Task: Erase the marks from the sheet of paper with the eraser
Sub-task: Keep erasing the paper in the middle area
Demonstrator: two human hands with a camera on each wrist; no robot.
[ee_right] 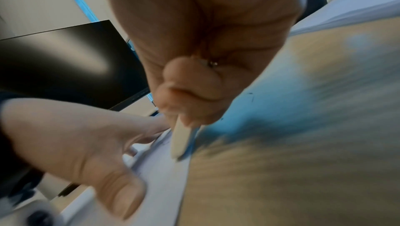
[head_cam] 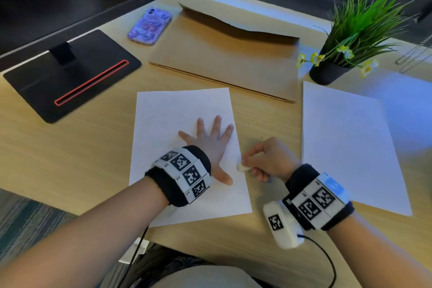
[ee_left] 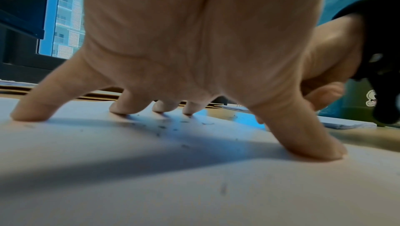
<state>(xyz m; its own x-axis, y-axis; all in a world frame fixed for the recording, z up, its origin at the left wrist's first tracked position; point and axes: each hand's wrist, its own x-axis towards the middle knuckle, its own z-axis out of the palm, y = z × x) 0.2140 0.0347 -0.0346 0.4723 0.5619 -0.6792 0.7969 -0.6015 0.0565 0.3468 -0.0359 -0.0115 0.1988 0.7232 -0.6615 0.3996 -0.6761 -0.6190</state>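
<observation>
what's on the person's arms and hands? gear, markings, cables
Bare forearms, no sleeves or gloves. Each wrist wears a black fabric band with white panels printed with black square fiducial markers. The right band adds a light blue patch and a white marker-tagged module trailing a black cable.

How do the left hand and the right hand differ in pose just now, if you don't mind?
The left hand lies spread, fingers straight, pressing the sheet of paper; the right hand is curled, pinching the eraser. The left hand rests well within the sheet, the right hand at its right edge. Both wear marker wristbands.
</observation>
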